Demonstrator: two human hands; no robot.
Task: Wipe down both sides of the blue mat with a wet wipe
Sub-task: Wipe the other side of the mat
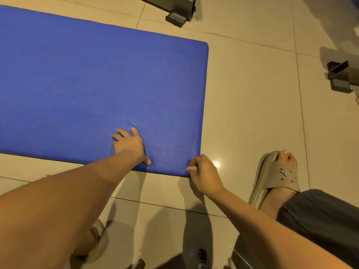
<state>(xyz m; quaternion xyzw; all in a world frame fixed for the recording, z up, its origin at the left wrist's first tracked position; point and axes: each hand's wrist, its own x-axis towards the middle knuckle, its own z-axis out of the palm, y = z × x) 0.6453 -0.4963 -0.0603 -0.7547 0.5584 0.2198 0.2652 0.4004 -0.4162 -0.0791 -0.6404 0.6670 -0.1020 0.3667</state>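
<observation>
blue mat (87,84): flat on the tiled floor (252,113), filling the left and middle of the view, top face up, underside hidden.

left hand (129,145): palm down on the mat close to its near edge, fingers straight and spread, thumb out toward that edge. pressing on the surface, nothing held.

right hand (204,175): at the mat's near right corner, fingers curled, pinching a small white wet wipe (191,168) against the corner edge. only a bit of the wipe visible between thumb and fingers.

faint sheen on the mat between the two hands and along its right edge.

grey-brown sandal (279,177) on the right foot: on the floor just right of the right hand, apart from the mat. dark grey garment (320,220) over the right leg. part of a second sandal (100,239) at lower left, under the left forearm.

dark metal frame foot (179,14) on the floor beyond the mat's far edge; another frame foot (342,78) at far right, well apart from the mat.
</observation>
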